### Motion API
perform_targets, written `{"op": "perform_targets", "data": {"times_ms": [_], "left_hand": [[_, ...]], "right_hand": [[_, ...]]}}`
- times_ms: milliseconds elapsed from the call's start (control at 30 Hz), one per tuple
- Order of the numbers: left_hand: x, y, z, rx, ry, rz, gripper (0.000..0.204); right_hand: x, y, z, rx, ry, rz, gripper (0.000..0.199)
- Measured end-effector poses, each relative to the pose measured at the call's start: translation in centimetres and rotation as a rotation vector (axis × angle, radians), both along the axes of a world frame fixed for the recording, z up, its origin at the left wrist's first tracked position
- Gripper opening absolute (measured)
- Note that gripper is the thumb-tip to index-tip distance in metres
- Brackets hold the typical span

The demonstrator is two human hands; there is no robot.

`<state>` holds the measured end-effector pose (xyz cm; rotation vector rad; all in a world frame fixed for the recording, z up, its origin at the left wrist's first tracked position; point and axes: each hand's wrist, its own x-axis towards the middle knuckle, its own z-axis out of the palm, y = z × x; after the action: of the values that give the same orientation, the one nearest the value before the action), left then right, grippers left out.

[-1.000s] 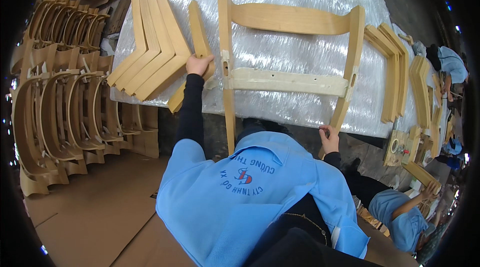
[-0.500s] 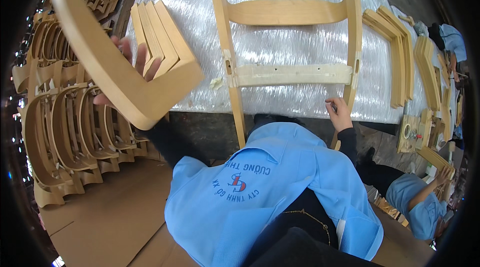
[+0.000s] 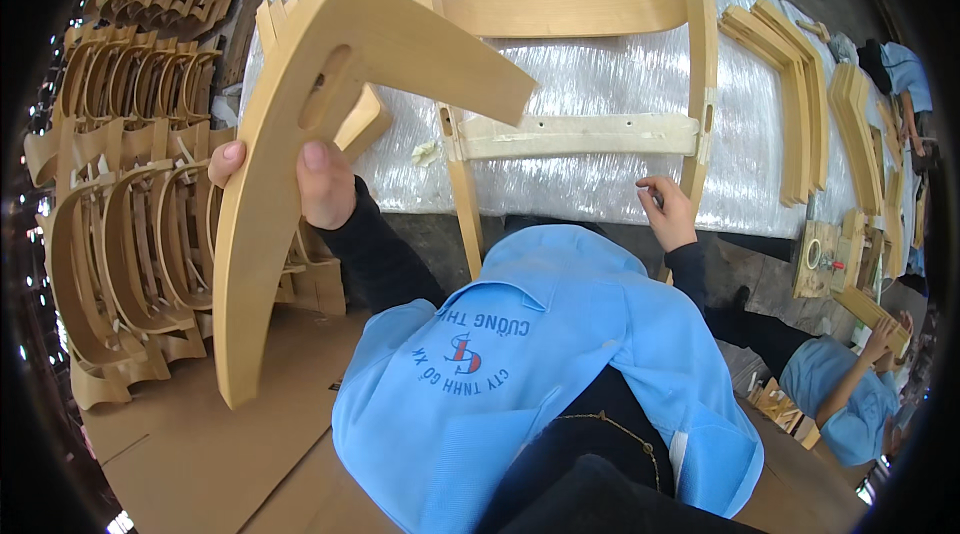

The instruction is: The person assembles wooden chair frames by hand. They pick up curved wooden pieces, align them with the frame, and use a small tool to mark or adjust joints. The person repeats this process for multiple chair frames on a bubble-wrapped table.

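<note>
2 hands: left hand [image 3: 330, 189] clamped on the bent wooden piece [image 3: 262, 204], thumb on its near face, a fingertip showing at the outer edge; right hand [image 3: 668, 214] loosely curled beside the chair frame [image 3: 701, 54], cannot tell if its fingers pinch anything small.
Bent wooden piece: 1 in hand, raised in front of the table's left part.
Its bearing: elbow up; long arm runs steeply down, tip slightly left; short arm points right and a little down, overlapping the frame's left upright in view.
Slot [image 3: 325, 92]: 1, oblong, near the elbow, a dark patch inside.
Chair frame: 1, on the film-covered table [image 3: 590, 79]; 2 uprights, 1 curved wood rail [image 3: 570, 12], 1 pale wrapped rail [image 3: 580, 137].
Left stack [image 3: 365, 124]: more bent pieces, mostly hidden behind the held one; count unclear.
Right group [image 3: 795, 134]: at least 2 bent pieces, with another stack [image 3: 856, 139] beyond.
Racked curved parts [image 3: 120, 274]: many, left of the table.
Co-workers: 2 at right, the lower one [image 3: 835, 399] holding wood.
</note>
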<state>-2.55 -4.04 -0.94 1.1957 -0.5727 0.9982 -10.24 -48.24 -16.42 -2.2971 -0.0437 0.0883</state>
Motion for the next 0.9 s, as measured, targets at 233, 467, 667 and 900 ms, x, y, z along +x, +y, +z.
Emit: {"op": "perform_targets", "data": {"times_ms": [233,467,667,900], "left_hand": [[-1.9,-1.5,-2.3,0.051,0.307,0.512,0.054],[-2.3,-1.6,-7.1,0.049,0.43,0.584,0.047],[-4.0,-1.8,-6.3,0.234,0.371,0.747,0.047],[-3.8,-2.2,-6.1,0.108,0.31,0.682,0.047]], "right_hand": [[2.0,1.2,0.6,0.002,0.014,0.067,0.016],[4.4,2.2,1.0,0.007,0.01,0.153,0.015],[5.8,2.6,1.2,0.012,0.025,0.169,0.014],[7.8,3.8,1.3,0.008,-0.003,0.251,0.014]]}}
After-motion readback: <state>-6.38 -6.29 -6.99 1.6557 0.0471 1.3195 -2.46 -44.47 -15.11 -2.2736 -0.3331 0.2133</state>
